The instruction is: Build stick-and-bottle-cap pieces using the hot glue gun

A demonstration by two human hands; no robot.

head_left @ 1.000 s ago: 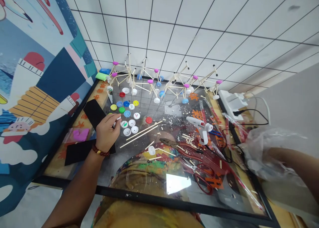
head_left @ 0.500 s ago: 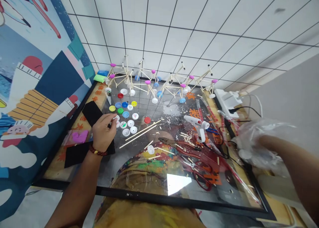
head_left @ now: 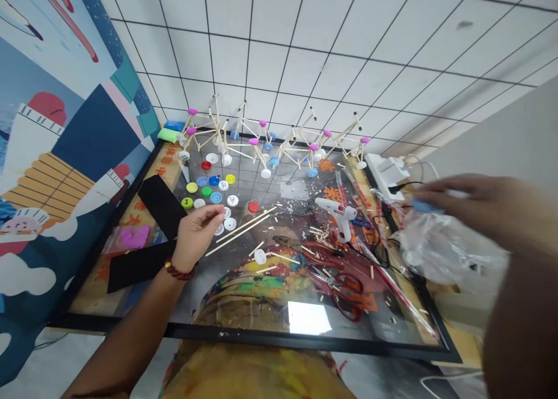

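My left hand point(head_left: 196, 236) is over the nearer edge of a group of bottle caps, its thumb and fingers closed together at a white bottle cap point(head_left: 230, 224). Whether anything sits between those fingertips is hidden. At the right, blurred by motion, my right hand point(head_left: 475, 207) is above a clear plastic bag point(head_left: 449, 242), with a light blue bottle cap point(head_left: 426, 207) pinched in its fingers. Other caps lie on the glass tabletop, among them a red cap point(head_left: 253, 207), a green cap point(head_left: 206, 191) and a yellow cap point(head_left: 192, 187).
Stick frames point(head_left: 257, 146) with caps and purple blobs stand along the tiled wall. A white glue gun point(head_left: 337, 213), pliers point(head_left: 314, 251), red-handled scissors point(head_left: 344, 291) and long wooden sticks point(head_left: 244, 230) lie on the table. A power strip point(head_left: 386, 175) sits at the right edge.
My right hand has come up out of the plastic bag with a light blue cap. My left hand has shifted right across the caps, uncovering a lime-green one.
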